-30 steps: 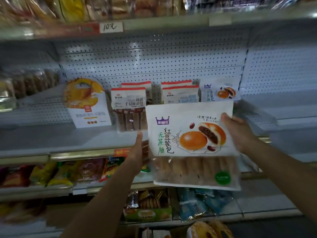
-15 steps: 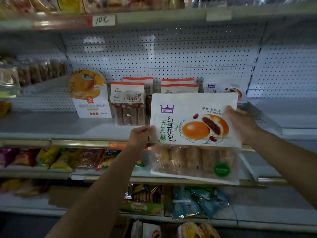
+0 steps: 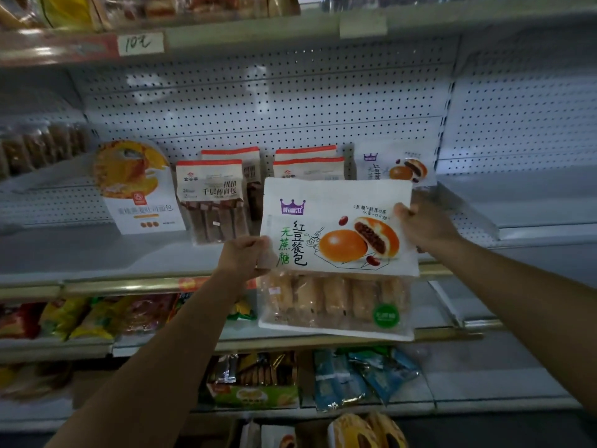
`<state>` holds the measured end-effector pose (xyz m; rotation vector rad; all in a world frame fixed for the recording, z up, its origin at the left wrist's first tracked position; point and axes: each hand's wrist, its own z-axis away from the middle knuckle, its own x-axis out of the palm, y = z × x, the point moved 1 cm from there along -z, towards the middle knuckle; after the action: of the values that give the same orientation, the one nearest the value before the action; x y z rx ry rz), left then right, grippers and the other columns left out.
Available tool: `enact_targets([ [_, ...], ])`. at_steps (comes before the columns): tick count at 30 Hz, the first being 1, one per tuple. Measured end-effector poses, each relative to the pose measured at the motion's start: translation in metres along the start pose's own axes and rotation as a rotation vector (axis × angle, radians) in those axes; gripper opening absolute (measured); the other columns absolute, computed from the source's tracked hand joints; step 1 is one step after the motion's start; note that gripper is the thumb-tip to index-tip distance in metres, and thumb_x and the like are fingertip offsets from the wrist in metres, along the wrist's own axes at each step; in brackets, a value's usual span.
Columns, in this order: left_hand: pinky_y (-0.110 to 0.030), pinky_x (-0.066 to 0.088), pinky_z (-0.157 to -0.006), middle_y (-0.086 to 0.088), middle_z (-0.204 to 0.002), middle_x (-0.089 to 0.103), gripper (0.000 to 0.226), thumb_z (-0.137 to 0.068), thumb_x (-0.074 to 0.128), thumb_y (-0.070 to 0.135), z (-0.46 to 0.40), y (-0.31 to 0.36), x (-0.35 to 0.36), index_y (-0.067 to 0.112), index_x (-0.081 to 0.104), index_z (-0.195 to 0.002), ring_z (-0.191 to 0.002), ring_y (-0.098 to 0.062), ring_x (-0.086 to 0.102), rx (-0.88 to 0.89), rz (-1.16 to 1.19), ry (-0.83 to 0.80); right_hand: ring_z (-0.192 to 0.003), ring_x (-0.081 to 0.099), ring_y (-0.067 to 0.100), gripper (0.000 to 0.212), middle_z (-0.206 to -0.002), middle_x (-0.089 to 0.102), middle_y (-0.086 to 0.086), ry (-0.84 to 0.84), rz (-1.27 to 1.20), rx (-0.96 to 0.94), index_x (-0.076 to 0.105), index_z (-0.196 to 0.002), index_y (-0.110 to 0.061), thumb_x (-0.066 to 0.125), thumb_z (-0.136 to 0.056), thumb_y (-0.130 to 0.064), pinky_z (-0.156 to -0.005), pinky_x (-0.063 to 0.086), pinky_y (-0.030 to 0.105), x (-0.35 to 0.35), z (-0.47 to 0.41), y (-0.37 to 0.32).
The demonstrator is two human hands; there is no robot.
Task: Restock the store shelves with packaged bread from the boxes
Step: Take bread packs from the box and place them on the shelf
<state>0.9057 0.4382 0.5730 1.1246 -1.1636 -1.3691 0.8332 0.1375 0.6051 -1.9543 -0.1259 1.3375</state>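
Note:
I hold a white red-bean bun pack (image 3: pixel 336 227) upright in front of the middle shelf (image 3: pixel 97 253). It has a purple crown logo, a bun picture and a clear lower window showing rolls. My left hand (image 3: pixel 244 257) grips its left edge. My right hand (image 3: pixel 426 226) grips its right edge. A matching bun pack (image 3: pixel 395 164) stands on the shelf behind it at the back right.
On the same shelf stand a yellow-and-white toast pack (image 3: pixel 139 185) and several red-topped bread-stick packs (image 3: pixel 211 195). The shelf below carries coloured snack bags (image 3: pixel 80 315). Blue packets (image 3: pixel 361 376) lie lower down. More bun packs (image 3: pixel 365 431) show at the bottom edge.
My left hand, open beside the pack a second ago, has closed on its left edge. The pack has risen slightly toward the middle shelf.

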Motion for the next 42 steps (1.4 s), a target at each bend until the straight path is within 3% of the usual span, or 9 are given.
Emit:
enact_targets([
  [5, -0.047, 0.059, -0.079, -0.02, -0.102, 0.069, 0.01, -0.094, 0.065, 0.014, -0.01, -0.015, 0.01, 0.008, 0.071, -0.089, -0.096, -0.039, 0.068, 0.017, -0.084, -0.031, -0.076, 0.066, 0.028, 0.051, -0.085, 0.066, 0.01, 0.017, 0.107, 0.098, 0.062, -0.094, -0.011, 0.032, -0.1, -0.052, -0.078, 0.057, 0.046, 0.013, 0.007, 0.029],
  [12, -0.055, 0.058, -0.081, -0.03, -0.097, 0.069, 0.019, -0.094, 0.064, 0.012, -0.015, -0.009, 0.059, -0.003, 0.07, -0.086, -0.093, -0.044, 0.069, 0.121, -0.187, -0.101, -0.073, 0.068, 0.03, 0.038, -0.091, 0.067, 0.013, -0.006, -0.208, 0.264, 0.064, -0.11, -0.006, 0.05, -0.099, -0.04, -0.074, 0.059, 0.047, -0.016, -0.019, 0.065],
  [17, -0.031, 0.058, -0.063, -0.017, -0.093, 0.068, 0.013, -0.094, 0.065, 0.014, -0.038, 0.006, 0.123, 0.009, 0.071, -0.083, -0.076, -0.022, 0.066, 0.212, -0.243, -0.103, -0.091, 0.068, 0.037, 0.04, -0.112, 0.068, 0.021, 0.06, -0.305, 0.211, 0.062, -0.123, -0.003, 0.058, -0.096, -0.032, -0.077, 0.058, 0.049, -0.059, -0.07, 0.091],
  [21, -0.046, 0.058, -0.079, -0.013, -0.088, 0.068, 0.028, -0.082, 0.075, 0.017, -0.07, 0.011, 0.184, 0.022, 0.066, -0.056, -0.085, -0.028, 0.065, 0.261, -0.263, 0.005, -0.085, 0.065, 0.031, 0.037, -0.104, 0.067, 0.016, 0.073, -0.316, 0.169, 0.065, -0.117, -0.001, 0.058, -0.096, -0.031, -0.077, 0.055, 0.038, -0.083, -0.121, 0.119],
  [23, -0.032, 0.055, -0.066, 0.0, -0.062, 0.06, 0.033, -0.086, 0.071, 0.008, -0.081, 0.015, 0.211, 0.016, 0.06, -0.056, -0.061, -0.01, 0.06, 0.243, -0.26, 0.043, -0.085, 0.064, 0.03, 0.038, -0.102, 0.066, 0.014, 0.051, -0.36, 0.168, 0.065, -0.116, -0.001, 0.059, -0.096, -0.032, -0.078, 0.055, 0.038, -0.089, -0.149, 0.133],
  [26, -0.008, 0.043, -0.046, 0.003, -0.057, 0.057, 0.025, -0.094, 0.064, 0.021, -0.104, 0.016, 0.246, 0.002, 0.07, -0.078, -0.04, 0.001, 0.052, 0.194, -0.305, 0.07, -0.096, 0.067, 0.034, 0.037, -0.112, 0.068, 0.019, 0.024, -0.416, 0.159, 0.066, -0.114, -0.002, 0.062, -0.094, -0.033, -0.089, 0.055, 0.049, -0.089, -0.194, 0.151],
  [31, -0.048, 0.062, -0.073, -0.006, -0.069, 0.071, 0.02, -0.092, 0.068, 0.024, -0.154, 0.01, 0.273, 0.02, 0.065, -0.072, -0.072, -0.029, 0.073, 0.112, -0.261, 0.144, -0.096, 0.067, 0.033, 0.037, -0.111, 0.068, 0.019, -0.056, -0.451, 0.136, 0.067, -0.111, -0.002, 0.062, -0.093, -0.034, -0.091, 0.054, 0.05, -0.071, -0.26, 0.166],
  [35, -0.046, 0.061, -0.079, 0.001, -0.066, 0.074, 0.014, -0.089, 0.071, 0.025, -0.184, 0.001, 0.285, 0.021, 0.068, -0.075, -0.072, -0.022, 0.075, 0.057, -0.204, 0.183, -0.097, 0.066, 0.032, 0.027, -0.109, 0.068, 0.019, -0.087, -0.459, 0.146, 0.065, -0.1, -0.006, 0.061, -0.093, -0.032, -0.091, 0.054, 0.049, -0.053, -0.297, 0.171],
  [42, -0.039, 0.061, -0.079, -0.003, -0.078, 0.071, 0.01, -0.095, 0.063, 0.017, -0.2, -0.006, 0.315, 0.018, 0.066, -0.085, -0.08, -0.021, 0.072, 0.023, -0.14, 0.273, -0.101, 0.065, 0.035, 0.036, -0.11, 0.065, 0.017, -0.138, -0.459, 0.192, 0.062, -0.116, -0.001, 0.055, -0.095, -0.029, -0.09, 0.055, 0.047, -0.033, -0.336, 0.176],
])
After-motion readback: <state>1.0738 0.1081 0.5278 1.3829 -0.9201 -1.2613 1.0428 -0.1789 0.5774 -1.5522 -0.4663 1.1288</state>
